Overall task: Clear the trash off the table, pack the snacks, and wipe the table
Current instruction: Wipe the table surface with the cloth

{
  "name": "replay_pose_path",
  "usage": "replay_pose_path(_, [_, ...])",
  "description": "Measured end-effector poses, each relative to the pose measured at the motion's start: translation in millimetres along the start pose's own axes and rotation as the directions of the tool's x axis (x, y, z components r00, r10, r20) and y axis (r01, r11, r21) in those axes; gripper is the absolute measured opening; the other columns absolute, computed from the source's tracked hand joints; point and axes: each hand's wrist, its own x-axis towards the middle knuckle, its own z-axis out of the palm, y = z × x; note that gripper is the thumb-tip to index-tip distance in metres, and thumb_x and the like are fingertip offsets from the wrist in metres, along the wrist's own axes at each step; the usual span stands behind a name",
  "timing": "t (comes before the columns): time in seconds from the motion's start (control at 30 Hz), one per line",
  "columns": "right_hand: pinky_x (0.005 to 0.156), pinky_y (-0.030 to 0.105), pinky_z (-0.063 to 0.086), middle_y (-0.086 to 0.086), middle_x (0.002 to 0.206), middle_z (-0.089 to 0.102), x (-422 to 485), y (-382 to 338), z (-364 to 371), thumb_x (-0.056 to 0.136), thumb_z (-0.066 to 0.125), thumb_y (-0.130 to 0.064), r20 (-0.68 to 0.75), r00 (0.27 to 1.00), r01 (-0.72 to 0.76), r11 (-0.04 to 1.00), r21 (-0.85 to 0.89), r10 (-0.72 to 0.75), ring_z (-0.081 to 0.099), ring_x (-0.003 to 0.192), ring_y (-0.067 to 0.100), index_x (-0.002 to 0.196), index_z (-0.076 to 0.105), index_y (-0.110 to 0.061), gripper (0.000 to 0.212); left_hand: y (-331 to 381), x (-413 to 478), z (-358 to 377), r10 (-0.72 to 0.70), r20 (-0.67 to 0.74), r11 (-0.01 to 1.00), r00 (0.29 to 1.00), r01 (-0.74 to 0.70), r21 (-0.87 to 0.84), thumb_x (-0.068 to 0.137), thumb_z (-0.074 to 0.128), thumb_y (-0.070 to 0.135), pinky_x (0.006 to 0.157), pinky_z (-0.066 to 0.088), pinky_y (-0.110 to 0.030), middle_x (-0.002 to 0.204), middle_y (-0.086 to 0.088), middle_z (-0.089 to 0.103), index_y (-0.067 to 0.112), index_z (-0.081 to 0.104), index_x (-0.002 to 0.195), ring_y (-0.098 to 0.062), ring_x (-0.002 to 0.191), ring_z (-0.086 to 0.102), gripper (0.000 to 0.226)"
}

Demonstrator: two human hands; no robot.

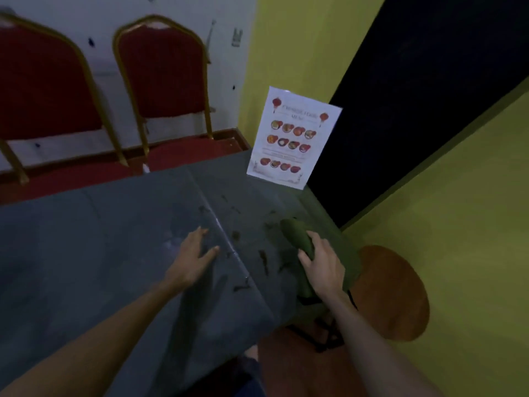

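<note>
Resting flat on the bench (86,239) with left hand (190,260), fingers straight. Gripping green cloth (296,236) with right hand (323,267), among dark smears (263,257).

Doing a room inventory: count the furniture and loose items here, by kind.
Chairs: 2
Stool: 1
Table: 1
Menu: 1
Cloth: 1
Total: 6

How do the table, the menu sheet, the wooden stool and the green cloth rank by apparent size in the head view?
1. table
2. menu sheet and wooden stool, about alike
3. green cloth, partly hidden under the right hand
</note>
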Motion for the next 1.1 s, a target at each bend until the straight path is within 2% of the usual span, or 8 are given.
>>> replay_pose_path(0.33, [0.071,0.043,0.048,0.016,0.129,0.041,114.0,57.7,75.4,0.091,0.058,-0.034,0.120,0.980,-0.144,0.983,-0.110,0.157,0.043,0.114,0.035,0.139,0.031,-0.015,0.059,1.9,52.9,82.1,-0.190,-0.356,0.967,0.915,0.237,0.092,0.095,0.043,0.045,0.118,0.000,-0.046,0.161,-0.005,0.005,0.015,0.014,0.150,-0.022,0.147,-0.007,0.070])
replay_pose_path(0.5, [0.075,0.045,0.048,0.016,0.130,0.036,126.2,50.6,102.8,0.092,0.054,-0.039,0.071,0.984,-0.164,0.986,0.016,0.163,0.044,0.109,0.035,0.149,0.021,-0.026,0.068,-18.7,53.8,74.3,-0.266,-0.487,0.907,0.832,0.387,0.166,0.097,0.024,0.052,0.118,-0.005,-0.048,0.161,-0.003,0.009,0.016,0.015,0.149,-0.020,0.148,-0.006,0.064])
replay_pose_path(0.67, [0.072,0.039,0.053,0.012,0.130,0.037,141.2,-6.1,125.1,0.092,0.051,-0.049,0.147,0.974,0.175,0.984,-0.023,-0.170,0.050,0.107,0.027,0.150,0.020,-0.032,0.069,-44.4,40.1,74.6,-0.198,-0.488,0.893,0.850,0.362,0.268,0.096,0.017,0.052,0.119,0.000,-0.046,0.161,0.002,0.010,0.018,0.018,0.149,-0.015,0.147,-0.002,0.063])
replay_pose_path(0.8, [0.062,0.038,0.056,0.010,0.124,0.047,102.4,-20.5,130.7,0.080,0.069,-0.043,0.328,0.617,0.736,0.672,0.079,-0.715,0.053,0.097,0.026,0.146,0.033,-0.035,0.076,-44.3,43.9,78.9,-0.198,-0.531,0.877,0.824,0.391,0.279,0.096,0.015,0.047,0.120,0.003,-0.045,0.160,0.003,0.015,0.017,0.028,0.147,-0.015,0.148,0.003,0.060])
replay_pose_path(0.9, [0.058,0.031,0.055,0.006,0.118,0.054,93.7,27.1,120.9,0.063,0.083,-0.036,0.311,0.416,0.881,0.463,0.093,-0.854,0.057,0.091,0.022,0.144,0.038,-0.037,0.092,-48.6,39.7,76.9,-0.171,-0.523,0.859,0.835,0.387,0.337,0.097,0.013,0.046,0.120,0.006,-0.042,0.160,0.003,0.016,0.018,0.029,0.147,-0.013,0.148,0.005,0.060])
replay_pose_path(0.97, [0.056,0.031,0.056,0.009,0.114,0.058,110.0,59.3,112.9,0.057,0.089,-0.032,0.216,0.569,0.818,0.573,-0.050,-0.794,0.061,0.090,0.025,0.141,0.045,-0.036,0.094,-52.1,35.4,72.4,-0.144,-0.489,0.837,0.860,0.370,0.403,0.097,0.012,0.045,0.118,0.008,-0.039,0.159,0.004,0.018,0.021,0.029,0.148,-0.012,0.147,0.007,0.059])
replay_pose_path(1.03, [0.059,0.036,0.056,0.015,0.118,0.054,130.8,60.6,108.5,0.066,0.086,-0.026,0.130,0.822,0.568,0.816,-0.105,-0.555,0.060,0.097,0.029,0.142,0.045,-0.031,0.086,-58.2,32.7,60.3,-0.105,-0.469,0.789,0.877,0.361,0.497,0.097,0.014,0.044,0.112,0.017,-0.037,0.156,0.004,0.027,0.022,0.035,0.145,-0.015,0.144,0.019,0.057])
replay_pose_path(1.1, [0.069,0.042,0.054,0.016,0.126,0.043,149.2,34.3,112.9,0.083,0.072,-0.030,0.129,0.948,0.308,0.940,-0.150,-0.290,0.052,0.109,0.030,0.149,0.032,-0.026,0.077,-62.5,33.3,46.8,-0.085,-0.425,0.745,0.901,0.341,0.574,0.097,0.018,0.043,0.103,0.024,-0.037,0.151,0.003,0.037,0.022,0.041,0.141,-0.018,0.137,0.031,0.054])
